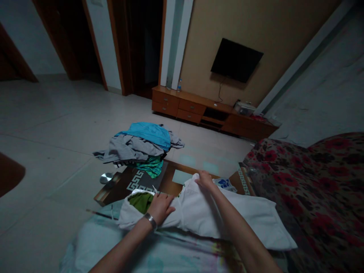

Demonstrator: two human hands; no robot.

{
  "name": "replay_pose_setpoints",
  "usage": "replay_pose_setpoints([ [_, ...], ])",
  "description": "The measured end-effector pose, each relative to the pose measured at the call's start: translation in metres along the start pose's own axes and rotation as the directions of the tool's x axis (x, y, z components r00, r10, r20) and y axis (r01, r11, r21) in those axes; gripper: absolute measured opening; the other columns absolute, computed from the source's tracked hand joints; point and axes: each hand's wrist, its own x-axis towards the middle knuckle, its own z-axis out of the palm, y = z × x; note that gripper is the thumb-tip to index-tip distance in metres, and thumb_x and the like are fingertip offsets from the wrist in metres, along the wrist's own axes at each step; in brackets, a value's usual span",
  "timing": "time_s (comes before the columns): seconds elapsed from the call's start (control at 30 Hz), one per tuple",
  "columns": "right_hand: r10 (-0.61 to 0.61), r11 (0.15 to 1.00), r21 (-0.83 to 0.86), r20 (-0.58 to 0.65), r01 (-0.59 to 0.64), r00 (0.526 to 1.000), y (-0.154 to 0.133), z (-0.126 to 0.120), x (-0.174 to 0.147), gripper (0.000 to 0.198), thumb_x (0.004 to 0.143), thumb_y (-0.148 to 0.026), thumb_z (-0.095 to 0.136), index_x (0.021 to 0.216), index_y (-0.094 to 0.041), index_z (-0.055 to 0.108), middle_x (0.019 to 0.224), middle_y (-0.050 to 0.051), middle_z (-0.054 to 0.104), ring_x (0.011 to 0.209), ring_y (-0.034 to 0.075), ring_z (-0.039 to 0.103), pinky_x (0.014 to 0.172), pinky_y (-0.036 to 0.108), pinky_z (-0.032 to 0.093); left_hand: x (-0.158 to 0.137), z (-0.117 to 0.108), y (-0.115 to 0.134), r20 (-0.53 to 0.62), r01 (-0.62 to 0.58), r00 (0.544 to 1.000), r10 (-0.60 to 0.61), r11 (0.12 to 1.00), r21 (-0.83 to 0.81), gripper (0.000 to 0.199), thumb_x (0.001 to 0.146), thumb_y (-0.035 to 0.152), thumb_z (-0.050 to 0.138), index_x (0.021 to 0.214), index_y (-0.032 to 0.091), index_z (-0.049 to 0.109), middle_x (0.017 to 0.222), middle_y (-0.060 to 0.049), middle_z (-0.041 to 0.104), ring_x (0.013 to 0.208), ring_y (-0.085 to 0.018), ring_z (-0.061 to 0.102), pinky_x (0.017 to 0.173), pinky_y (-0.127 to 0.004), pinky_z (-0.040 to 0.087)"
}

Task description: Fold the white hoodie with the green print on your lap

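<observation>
A white garment (199, 214) with a green inner collar lies across my lap. My left hand (160, 207), with a metal bracelet on the wrist, presses flat on the garment near its collar. My right hand (205, 180) pinches the garment's far edge, fingers closed on the cloth. A pale patterned fabric (113, 246) covers my lap beneath the garment.
A low wooden table (119, 185) with a glass inset stands just ahead, carrying a pile of clothes (142, 146), blue on top, grey and green below. A red floral sofa (313, 189) runs along the right. A wooden TV cabinet (199, 110) and wall TV (236, 60) stand beyond the tiled floor.
</observation>
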Motion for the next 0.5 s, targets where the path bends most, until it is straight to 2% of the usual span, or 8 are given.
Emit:
replay_pose_setpoints([
  [0.1,0.024,0.997,0.070,0.056,-0.028,0.998,0.009,0.001,0.009,0.039,0.061,-0.023,0.071,0.099,-0.016,0.061,0.102,0.009,0.065,0.096,0.024,0.057,0.082,0.033,0.042,-0.006,0.003,-0.006,0.095,0.063,0.994,-0.059,0.998,-0.030,0.026,0.083,0.038,0.055,0.105,0.024,0.060,0.098,-0.009,0.068,0.095,-0.027,0.061,0.083,-0.037,0.040],
  [0.2,0.010,0.979,0.201,0.124,-0.035,0.992,0.012,-0.005,0.013,0.022,0.065,-0.026,0.063,0.084,-0.016,0.060,0.080,0.002,0.064,0.074,0.016,0.057,0.065,0.024,0.042,-0.009,0.001,-0.014,0.159,0.138,0.978,-0.134,0.990,-0.017,0.023,0.083,0.037,0.053,0.101,0.025,0.061,0.097,-0.008,0.069,0.093,-0.028,0.063,0.076,-0.035,0.042],
  [0.3,-0.009,0.947,0.318,0.163,-0.044,0.987,0.017,-0.014,0.016,0.021,0.068,-0.028,0.056,0.085,-0.015,0.058,0.070,-0.002,0.058,0.060,0.011,0.050,0.055,0.021,0.038,-0.002,-0.006,-0.016,0.194,0.180,0.965,-0.176,0.984,-0.004,0.024,0.079,0.033,0.058,0.102,0.024,0.060,0.100,-0.008,0.067,0.096,-0.027,0.062,0.078,-0.034,0.043],
  [0.4,-0.044,0.872,0.485,0.196,-0.058,0.980,0.024,-0.021,0.018,0.037,0.065,-0.030,0.060,0.099,-0.017,0.057,0.077,-0.001,0.060,0.062,0.011,0.050,0.055,0.020,0.039,0.020,-0.014,-0.008,0.151,0.185,0.971,-0.184,0.983,0.010,0.033,0.071,0.024,0.065,0.103,0.022,0.059,0.108,-0.009,0.061,0.102,-0.026,0.057,0.084,-0.034,0.041],
  [0.5,-0.143,0.704,0.708,0.217,-0.055,0.966,0.032,-0.028,0.020,0.059,0.059,-0.030,0.069,0.116,-0.022,0.055,0.097,0.001,0.061,0.076,0.013,0.054,0.064,0.022,0.043,0.055,-0.009,0.007,0.030,0.134,0.991,-0.132,0.985,-0.106,0.039,0.070,0.022,0.065,0.108,0.021,0.055,0.118,-0.009,0.053,0.109,-0.024,0.050,0.090,-0.033,0.038],
])
